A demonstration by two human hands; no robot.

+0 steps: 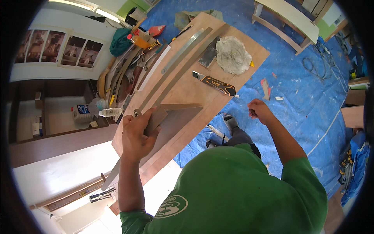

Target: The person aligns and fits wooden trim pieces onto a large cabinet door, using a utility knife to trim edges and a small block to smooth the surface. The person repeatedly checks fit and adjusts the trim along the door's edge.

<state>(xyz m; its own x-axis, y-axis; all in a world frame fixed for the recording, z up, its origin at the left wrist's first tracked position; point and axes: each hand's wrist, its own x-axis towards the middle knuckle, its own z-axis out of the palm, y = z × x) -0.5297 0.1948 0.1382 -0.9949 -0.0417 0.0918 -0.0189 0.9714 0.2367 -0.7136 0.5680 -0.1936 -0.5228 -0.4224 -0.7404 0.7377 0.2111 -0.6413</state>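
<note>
Left hand (137,134) grips the near-left corner of the wood panel (177,119), fingers over the edge. Right hand (260,111) hangs off the tabletop (183,87), fingers curled in; can't tell if anything small is inside. Panel sits at the tabletop's near side, below the utility knife (214,83). Likely stiff, moderate weight, not slippery; faces may scratch, corners may chip. Best hold: both long edges, hands well apart, off the corners.

Desk (233,31) smooth wood. Held board (175,121) smooth, matt face. Knife handle (220,84) matt plastic, blade (195,74) metal. Floor sheet (300,121) wrinkled plastic. Shirt (241,191) matt cloth. White bundle (233,54) crumpled.
</note>
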